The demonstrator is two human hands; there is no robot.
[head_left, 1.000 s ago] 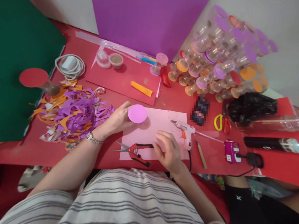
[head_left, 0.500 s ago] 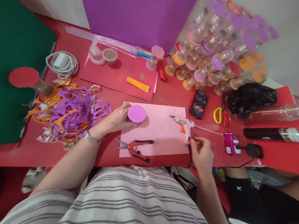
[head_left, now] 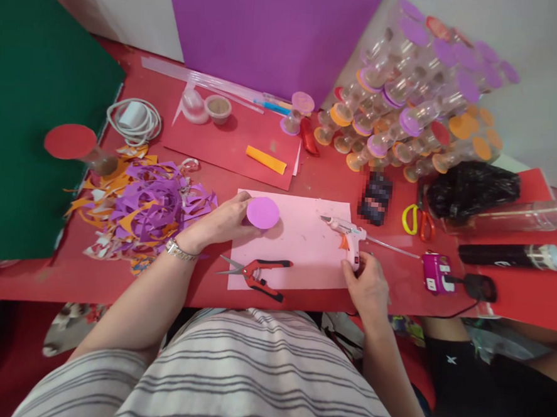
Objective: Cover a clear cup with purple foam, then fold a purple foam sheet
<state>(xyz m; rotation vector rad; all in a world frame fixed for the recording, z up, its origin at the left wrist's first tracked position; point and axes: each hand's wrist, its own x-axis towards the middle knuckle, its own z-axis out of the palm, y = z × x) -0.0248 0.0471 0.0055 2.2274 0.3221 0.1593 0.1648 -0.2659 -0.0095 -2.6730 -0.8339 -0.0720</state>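
Observation:
My left hand [head_left: 233, 221] is closed around an upright sand timer; its round purple top [head_left: 263, 213] hides most of the body. My right hand [head_left: 367, 280] has its thumb and fingers around the lower handle of a pale pink hot glue gun [head_left: 347, 230]. This glue gun lies on its side, nozzle pointing left, with a clear glue stick out of its back. Both hands are over a pink sheet [head_left: 299, 250]. Between them and nearer my body lie red-handled snips [head_left: 260, 275], blades apart.
Paper scraps [head_left: 151, 194] are heaped at left beside a red-topped sand timer [head_left: 70, 141]. Many sand timers [head_left: 407, 109] are stacked at back right. Yellow-and-red scissors [head_left: 418, 220], a purple power adapter [head_left: 435, 272] and a black flashlight [head_left: 506, 254] lie to the right. A person sits at lower right.
My right hand has moved in from beside the glue gun and closed on its handle. My left hand keeps its hold on the sand timer. The whole view has shifted slightly.

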